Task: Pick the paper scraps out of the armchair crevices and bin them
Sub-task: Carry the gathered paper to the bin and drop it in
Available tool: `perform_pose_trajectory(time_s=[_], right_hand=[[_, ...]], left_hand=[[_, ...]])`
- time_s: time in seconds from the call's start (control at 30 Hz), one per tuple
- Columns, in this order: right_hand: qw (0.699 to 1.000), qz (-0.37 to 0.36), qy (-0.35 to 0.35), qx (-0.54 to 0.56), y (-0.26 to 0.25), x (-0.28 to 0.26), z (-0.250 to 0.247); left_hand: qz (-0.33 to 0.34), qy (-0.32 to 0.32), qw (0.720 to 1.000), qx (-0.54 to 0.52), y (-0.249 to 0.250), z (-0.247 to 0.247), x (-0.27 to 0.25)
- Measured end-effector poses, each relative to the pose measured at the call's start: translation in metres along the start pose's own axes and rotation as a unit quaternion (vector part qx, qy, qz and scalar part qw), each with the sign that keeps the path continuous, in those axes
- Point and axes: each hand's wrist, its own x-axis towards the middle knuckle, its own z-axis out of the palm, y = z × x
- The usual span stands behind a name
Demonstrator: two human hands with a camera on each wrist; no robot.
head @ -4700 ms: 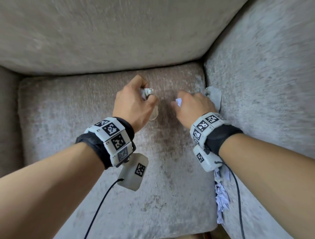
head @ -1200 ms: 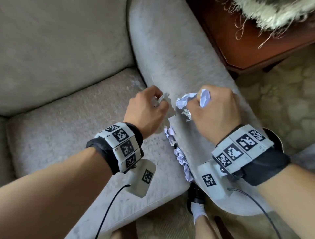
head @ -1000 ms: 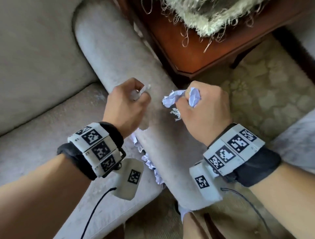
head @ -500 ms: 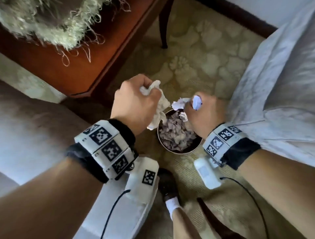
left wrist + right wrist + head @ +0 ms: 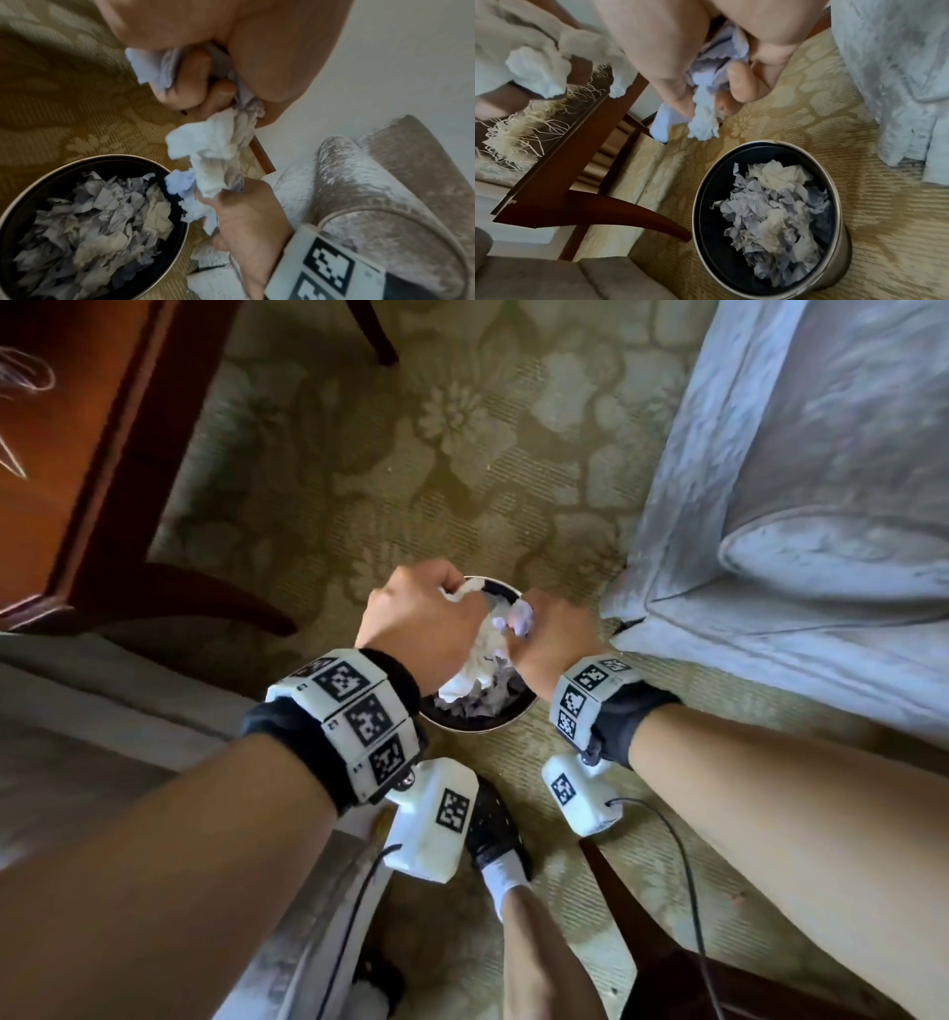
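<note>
A round metal bin (image 5: 477, 725) stands on the carpet, filled with several crumpled paper scraps (image 5: 770, 213). Both my hands hover just above it, close together. My left hand (image 5: 452, 603) grips a crumpled white tissue (image 5: 213, 146) that hangs below the fist. My right hand (image 5: 529, 618) has its fingers (image 5: 741, 87) curled round lilac paper scraps (image 5: 706, 81). In the left wrist view the bin's rim (image 5: 123, 156) lies below and to the left of the tissue, and the right hand (image 5: 246, 223) touches the tissue's lower end.
A dark wooden side table (image 5: 77, 454) with a curved leg (image 5: 618, 205) stands left of the bin. The armchair (image 5: 102, 737) is at lower left, a second pale upholstered seat (image 5: 796, 505) at right. My foot (image 5: 493, 829) is just behind the bin on patterned carpet (image 5: 462, 428).
Both hands carried their paper from the armchair seat over the armrest to the bin on the floor. In the last half second they dropped lower and closer together above it.
</note>
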Motion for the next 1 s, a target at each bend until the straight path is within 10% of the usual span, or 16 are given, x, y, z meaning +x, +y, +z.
perform_pose_trajectory(time_s=[1.0], right_hand=[[0.988, 0.033, -0.149, -0.008, 0.016, 0.018, 0.012]], left_hand=[[-0.102, -0.026, 0.994, 0.034, -0.041, 0.031, 0.034]])
